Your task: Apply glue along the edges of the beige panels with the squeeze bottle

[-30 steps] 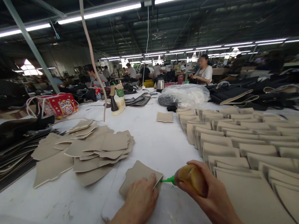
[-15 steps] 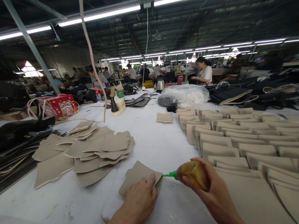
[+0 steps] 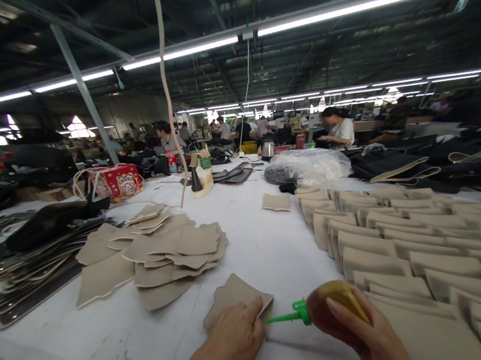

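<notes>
A beige flat cut piece (image 3: 235, 292), which looks like leather or lining material, lies on the white table in front of me. My left hand (image 3: 237, 335) pins it, its index finger on top near the right corner and the other fingers curled at the near edge. My right hand (image 3: 372, 327) is wrapped round a squeeze bottle (image 3: 335, 308) of amber liquid, tilted sideways. Its thin green nozzle (image 3: 288, 316) points left, with the tip close to the piece's right edge beside my left fingers. Whether the tip touches the edge I cannot tell.
A loose pile of beige pieces (image 3: 174, 252) lies to the left, beyond it dark stacked parts (image 3: 34, 281). Rows of folded beige pieces (image 3: 374, 239) fill the right side. Farther back are a plastic bag (image 3: 313, 165), a red box bag (image 3: 118, 182) and a cream container (image 3: 201, 185).
The bottle's nozzle has dropped from the piece's right corner to lower along its edge, and the bottle is turned more. The whole view has shifted slightly; my left hand stays on the piece.
</notes>
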`<action>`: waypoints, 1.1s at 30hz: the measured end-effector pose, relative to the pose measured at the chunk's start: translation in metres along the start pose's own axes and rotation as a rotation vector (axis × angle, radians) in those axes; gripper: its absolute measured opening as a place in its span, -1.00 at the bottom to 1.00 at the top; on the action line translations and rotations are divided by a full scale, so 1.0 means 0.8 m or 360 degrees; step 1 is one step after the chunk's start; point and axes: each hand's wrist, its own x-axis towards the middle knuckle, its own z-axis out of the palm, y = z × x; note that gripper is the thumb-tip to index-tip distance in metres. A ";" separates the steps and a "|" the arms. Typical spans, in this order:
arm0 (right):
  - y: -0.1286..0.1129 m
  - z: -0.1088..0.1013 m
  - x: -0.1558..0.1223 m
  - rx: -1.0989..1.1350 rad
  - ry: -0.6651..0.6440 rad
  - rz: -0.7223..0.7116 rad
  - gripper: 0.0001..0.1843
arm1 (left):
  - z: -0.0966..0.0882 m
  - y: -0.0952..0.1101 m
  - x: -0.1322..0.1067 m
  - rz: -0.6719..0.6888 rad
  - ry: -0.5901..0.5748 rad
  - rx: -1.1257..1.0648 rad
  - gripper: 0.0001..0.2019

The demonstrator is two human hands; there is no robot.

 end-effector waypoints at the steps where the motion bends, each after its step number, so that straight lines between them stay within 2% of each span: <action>1: 0.001 -0.002 0.001 0.0128 -0.0005 0.0128 -0.59 | -0.002 -0.001 0.000 0.0011 -0.0008 -0.0023 -0.52; 3: 0.004 -0.007 0.003 0.0269 -0.0025 0.0325 -0.56 | -0.006 -0.004 0.001 0.0041 -0.0029 -0.0071 -0.52; 5: 0.009 -0.014 0.005 0.0269 -0.0051 0.0352 -0.53 | -0.007 -0.006 0.002 0.0078 -0.0046 -0.0115 -0.51; 7: 0.014 -0.020 0.006 0.0109 -0.0043 0.0242 -0.50 | -0.006 -0.007 0.003 0.0098 -0.0045 -0.0127 -0.51; 11: 0.018 -0.019 0.003 -0.0487 0.0076 -0.0139 -0.41 | -0.002 -0.004 0.005 0.0057 -0.0042 -0.0045 -0.52; 14: 0.017 -0.013 -0.003 -0.0712 0.0050 -0.0267 -0.41 | 0.001 -0.001 0.004 0.0032 -0.0037 0.0003 -0.54; 22: 0.012 -0.007 -0.020 -0.0729 -0.0153 -0.0206 -0.47 | 0.005 -0.002 -0.001 0.0010 -0.0046 0.0048 -0.51; 27: 0.010 -0.008 -0.019 -0.0787 -0.0101 -0.0254 -0.47 | 0.008 -0.007 -0.002 0.0028 -0.0025 -0.0014 -0.52; 31: 0.013 -0.011 -0.022 -0.0790 -0.0354 -0.0152 -0.48 | 0.008 -0.006 -0.005 0.0027 -0.0033 0.0008 -0.52; 33: 0.014 -0.010 -0.023 -0.0732 -0.0340 -0.0136 -0.51 | 0.006 -0.005 -0.007 0.0023 -0.0036 0.0024 -0.51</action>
